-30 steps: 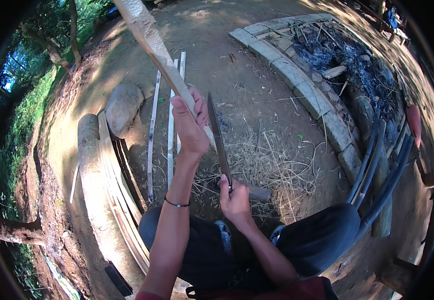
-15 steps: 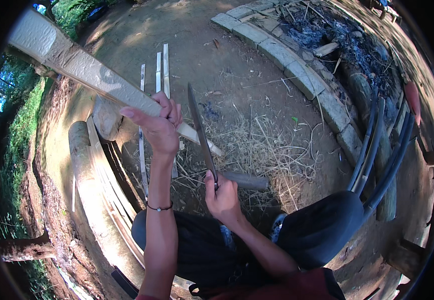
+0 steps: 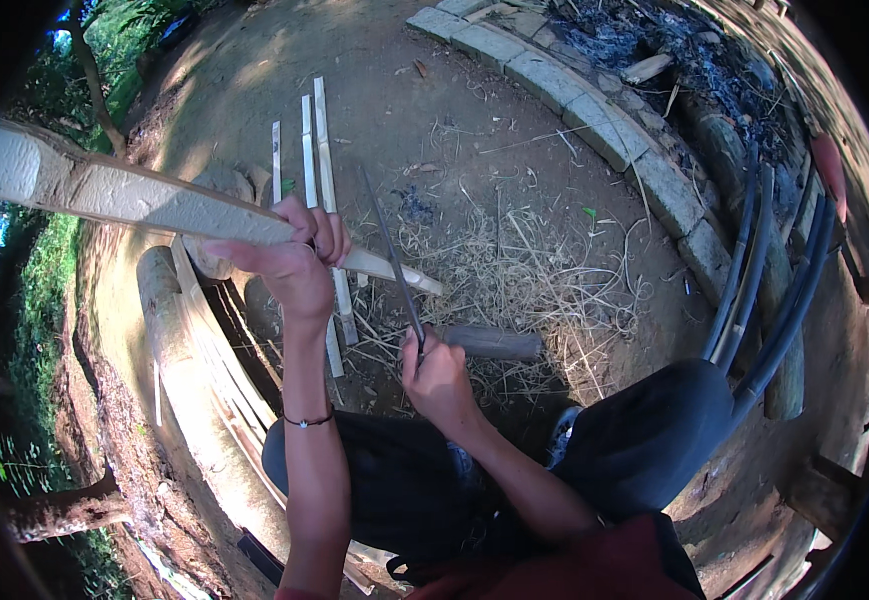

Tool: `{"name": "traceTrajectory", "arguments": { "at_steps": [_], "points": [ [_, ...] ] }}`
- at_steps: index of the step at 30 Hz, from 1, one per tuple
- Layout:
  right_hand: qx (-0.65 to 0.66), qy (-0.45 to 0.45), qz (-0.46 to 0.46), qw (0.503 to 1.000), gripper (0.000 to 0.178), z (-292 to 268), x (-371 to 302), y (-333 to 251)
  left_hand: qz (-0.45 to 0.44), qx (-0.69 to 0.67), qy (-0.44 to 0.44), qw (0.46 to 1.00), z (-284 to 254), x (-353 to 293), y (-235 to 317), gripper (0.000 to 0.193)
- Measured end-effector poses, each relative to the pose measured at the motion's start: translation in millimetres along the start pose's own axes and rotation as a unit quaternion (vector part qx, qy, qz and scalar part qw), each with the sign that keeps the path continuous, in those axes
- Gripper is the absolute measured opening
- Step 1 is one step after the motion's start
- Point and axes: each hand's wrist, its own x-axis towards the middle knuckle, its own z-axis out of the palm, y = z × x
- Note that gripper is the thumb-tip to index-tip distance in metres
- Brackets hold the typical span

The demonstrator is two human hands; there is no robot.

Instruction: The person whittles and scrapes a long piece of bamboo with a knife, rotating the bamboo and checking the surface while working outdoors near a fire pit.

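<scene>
My left hand [image 3: 299,260] is closed round a long split bamboo strip [image 3: 144,193], its pale inner face turned up. The strip slants from the upper left down to a narrow end just past the knife. In my right hand [image 3: 438,382] is the handle of a long dark-bladed knife [image 3: 390,250], its blade pointing up and away from me. The blade crosses close to the strip's lower end; whether they touch I cannot tell. Beneath lie a short wooden log [image 3: 494,342] and a heap of pale shavings [image 3: 514,270].
Several thin bamboo strips [image 3: 323,150] lie on the ground ahead. To my left is a thick bamboo pole [image 3: 159,285] with split lengths beside it. A curved stone border [image 3: 594,125] rings ash and charred wood at the far right. Dark poles [image 3: 794,300] lean by my right knee.
My left hand has shifted left and slightly down, with the bamboo strip now tilted flatter. The knife and my right hand have moved slightly left.
</scene>
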Motion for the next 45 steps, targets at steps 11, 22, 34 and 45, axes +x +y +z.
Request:
{"name": "traceTrajectory", "arguments": {
  "at_steps": [11,22,34,45],
  "points": [
    [0.012,-0.005,0.024,1.0,0.032,-10.1,1.1,-16.9,-0.005,0.005,-0.059,0.998,-5.0,-5.2,-2.8,0.084],
    [0.034,-0.032,0.065,0.997,0.029,-13.0,12.0,0.7,-0.013,0.01,-0.074,0.997,4.0,-3.9,-0.6,0.087],
    [0.005,-0.021,0.026,0.999,0.026,-4.8,1.0,-0.7,0.057,-0.024,0.237,0.97,21.9,1.0,-5.6,0.078],
    [-0.013,-0.03,0.043,0.999,0.028,21.8,-15.1,37.8,0.135,0.051,0.366,0.919,-3.7,4.9,-14.9,0.074]
  ]
}}
